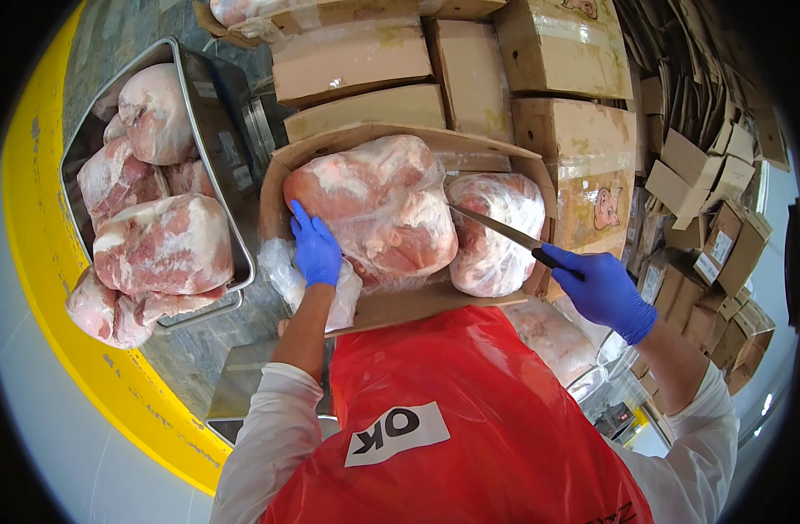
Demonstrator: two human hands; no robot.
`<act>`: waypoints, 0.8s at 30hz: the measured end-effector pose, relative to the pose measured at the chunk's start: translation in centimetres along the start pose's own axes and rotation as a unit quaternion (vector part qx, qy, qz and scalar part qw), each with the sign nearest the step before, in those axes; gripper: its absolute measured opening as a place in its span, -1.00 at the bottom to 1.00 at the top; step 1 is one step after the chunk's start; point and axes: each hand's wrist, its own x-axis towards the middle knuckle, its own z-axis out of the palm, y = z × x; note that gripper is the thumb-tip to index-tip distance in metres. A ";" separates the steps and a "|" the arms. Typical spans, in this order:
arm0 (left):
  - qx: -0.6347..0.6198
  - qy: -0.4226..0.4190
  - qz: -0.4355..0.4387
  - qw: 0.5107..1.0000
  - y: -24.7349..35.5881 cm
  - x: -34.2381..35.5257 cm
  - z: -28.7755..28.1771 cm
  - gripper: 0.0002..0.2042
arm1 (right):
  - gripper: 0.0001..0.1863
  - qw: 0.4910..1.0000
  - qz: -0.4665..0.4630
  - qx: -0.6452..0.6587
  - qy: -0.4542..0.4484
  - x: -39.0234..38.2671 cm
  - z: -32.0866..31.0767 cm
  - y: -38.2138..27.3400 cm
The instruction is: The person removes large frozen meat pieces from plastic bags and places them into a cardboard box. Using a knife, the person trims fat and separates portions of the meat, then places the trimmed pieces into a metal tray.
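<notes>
White label (397, 434), black lettering, on my red apron (504, 419). Pink, fat-streaked meat (374, 205), partly film-covered, near box's (417, 307) left edge; my left hand (315, 251) lies on it, fingers extended, right hand (605, 293) grips knife (504, 230).

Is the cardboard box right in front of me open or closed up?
Open: nothing covers the top of the cardboard box, and the larger meat piece and smaller wrapped piece show inside its walls.

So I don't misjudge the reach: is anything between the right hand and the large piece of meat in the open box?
Yes: the box's right wall and the smaller, plastic-wrapped piece lie between the right hand and the large piece. The held knife extends over that smaller piece.
</notes>
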 end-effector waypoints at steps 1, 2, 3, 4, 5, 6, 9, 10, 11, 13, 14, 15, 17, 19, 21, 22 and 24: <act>0.000 0.001 0.002 1.000 -0.2 0.0 0.1 -0.38 | -0.58 1.000 -0.011 0.013 0.004 0.1 0.2 0.7; 0.000 0.001 0.005 1.000 -0.3 0.1 0.2 -0.38 | -0.57 0.999 -0.022 0.026 0.009 0.3 0.3 0.8; 0.000 0.002 0.007 1.000 -0.4 0.1 0.3 -0.38 | -0.59 1.000 -0.005 0.015 -0.003 0.3 -0.2 0.5; -0.005 -0.003 0.006 1.000 -0.4 0.0 0.1 -0.38 | -0.61 1.000 0.013 0.004 -0.019 0.3 -1.2 -0.6; -0.012 -0.007 0.006 1.000 0.1 0.1 -0.3 -0.38 | -0.62 0.999 0.031 -0.007 -0.032 0.2 -1.7 -1.4; -0.019 -0.012 0.007 1.000 0.3 0.1 -0.5 -0.38 | -0.62 0.999 0.030 -0.003 -0.033 0.2 -1.4 -1.5; -0.005 -0.011 -0.008 1.000 0.4 0.0 -0.5 -0.38 | -0.62 1.000 -0.001 -0.010 -0.014 0.2 -1.2 -1.6; -0.005 -0.009 -0.004 1.000 0.2 0.0 -0.3 -0.38 | -0.62 0.999 -0.022 -0.023 0.000 0.3 -0.8 -1.1; -0.005 -0.007 -0.001 1.000 -0.2 0.1 -0.1 -0.38 | -0.62 0.998 -0.043 -0.037 0.014 0.3 -0.6 -1.0; -0.007 -0.004 0.004 1.000 -0.3 0.1 0.0 -0.38 | -0.62 0.999 0.000 -0.034 -0.015 0.7 -1.4 -1.9; -0.009 -0.003 0.006 1.000 -0.2 0.1 0.0 -0.38 | -0.62 0.999 0.022 -0.031 -0.031 0.8 -1.8 -2.4; -0.011 -0.002 0.008 1.000 0.0 0.2 -0.2 -0.38 | -0.62 0.999 0.031 -0.027 -0.034 0.8 -2.1 -2.7; -0.020 0.003 0.020 1.000 0.0 0.3 -0.3 -0.38 | -0.62 0.998 0.052 -0.024 -0.040 0.6 -2.6 -3.3; -0.022 0.004 0.021 1.000 0.0 0.2 -0.2 -0.38 | -0.62 0.998 0.046 -0.033 -0.040 0.5 -2.5 -3.4; -0.017 0.001 0.010 1.000 0.1 0.3 -0.3 -0.38 | -0.62 0.998 0.034 -0.034 -0.035 0.4 -2.3 -3.3; -0.015 -0.003 0.004 1.000 0.1 0.3 -0.3 -0.38 | -0.63 0.999 0.026 -0.033 -0.031 0.3 -2.2 -3.2; -0.010 -0.012 -0.009 1.000 0.2 0.2 -0.5 -0.39 | -0.63 0.999 0.015 -0.024 -0.035 0.6 -2.0 -3.2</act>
